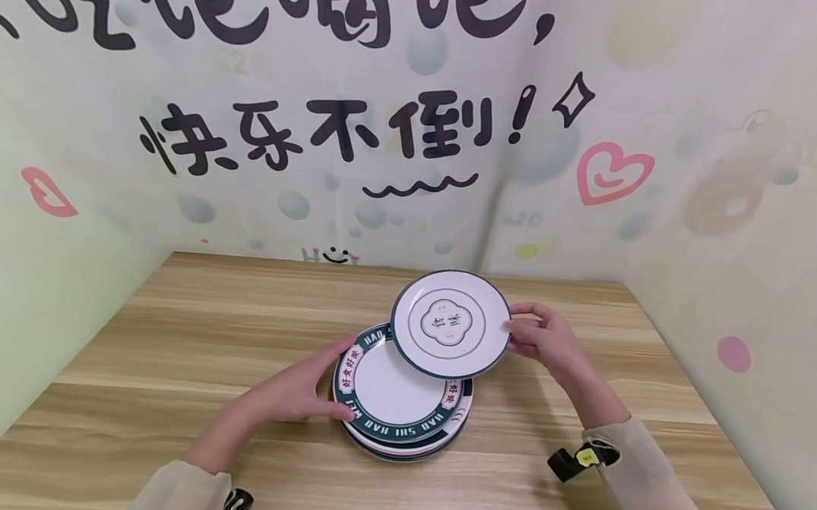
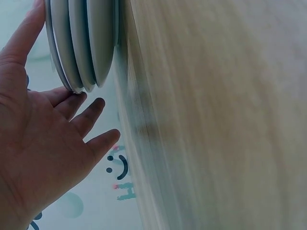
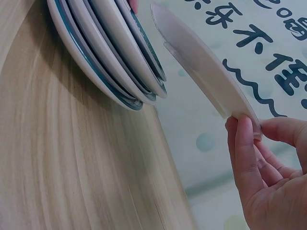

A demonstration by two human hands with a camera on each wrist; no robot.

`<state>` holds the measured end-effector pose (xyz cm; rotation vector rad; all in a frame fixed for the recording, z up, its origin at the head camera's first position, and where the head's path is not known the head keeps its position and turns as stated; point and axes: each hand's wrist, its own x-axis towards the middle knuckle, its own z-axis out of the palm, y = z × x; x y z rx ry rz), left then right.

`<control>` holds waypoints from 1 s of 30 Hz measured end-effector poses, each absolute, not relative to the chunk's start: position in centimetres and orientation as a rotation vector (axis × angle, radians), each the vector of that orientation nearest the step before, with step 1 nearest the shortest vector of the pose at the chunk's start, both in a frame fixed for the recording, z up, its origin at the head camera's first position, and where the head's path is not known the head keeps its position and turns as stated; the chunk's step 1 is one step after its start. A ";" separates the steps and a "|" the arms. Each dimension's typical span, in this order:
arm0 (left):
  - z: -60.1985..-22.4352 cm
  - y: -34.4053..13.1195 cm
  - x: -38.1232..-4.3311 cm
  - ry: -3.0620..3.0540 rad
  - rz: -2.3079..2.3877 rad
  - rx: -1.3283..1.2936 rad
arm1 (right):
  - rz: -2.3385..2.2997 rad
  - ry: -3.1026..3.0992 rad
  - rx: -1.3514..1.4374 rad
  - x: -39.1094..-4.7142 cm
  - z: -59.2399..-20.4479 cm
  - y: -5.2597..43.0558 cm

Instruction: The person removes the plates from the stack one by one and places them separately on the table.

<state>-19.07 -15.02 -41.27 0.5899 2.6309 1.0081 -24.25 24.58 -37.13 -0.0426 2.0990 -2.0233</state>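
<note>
In the head view my right hand [image 1: 545, 338] pinches the right rim of a white plate [image 1: 489, 289] with a thin blue edge. The plate is tilted and raised, overlapping the upper right of a plate stack [image 1: 402, 392]. A gap between the held plate [image 3: 206, 72] and the stack [image 3: 115, 43] shows in the right wrist view. The stack's top plate has a dark green rim with lettering. At the stack's left side is my left hand [image 1: 307, 391], thumb and fingers spread along the rim. The left wrist view shows its fingers [image 2: 88, 117] extended, some touching the plate edges.
The stack stands on a wood-grain table [image 1: 241, 316]. A printed cloth wall [image 1: 328, 206] rises behind the table, with pale walls at both sides. Dark wrist devices [image 1: 567, 463] are on both forearms.
</note>
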 end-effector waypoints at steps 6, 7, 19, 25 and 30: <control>-41.2 -15.0 -19.1 2.635 1.005 0.588 | -2.058 2.102 -0.007 -24.6 -37.3 25.0; -41.2 -15.0 -19.1 2.637 1.003 0.589 | -2.065 2.100 -0.001 -24.7 -37.3 25.1; -41.5 -14.9 -19.2 2.646 0.992 0.583 | -2.157 2.046 0.083 -25.0 -37.3 25.5; -41.5 -15.0 -19.1 2.640 0.994 0.573 | -2.185 2.027 0.135 -25.4 -37.5 25.7; -41.4 -15.2 -19.0 2.643 0.986 0.574 | -2.229 1.995 0.167 -25.9 -37.8 25.4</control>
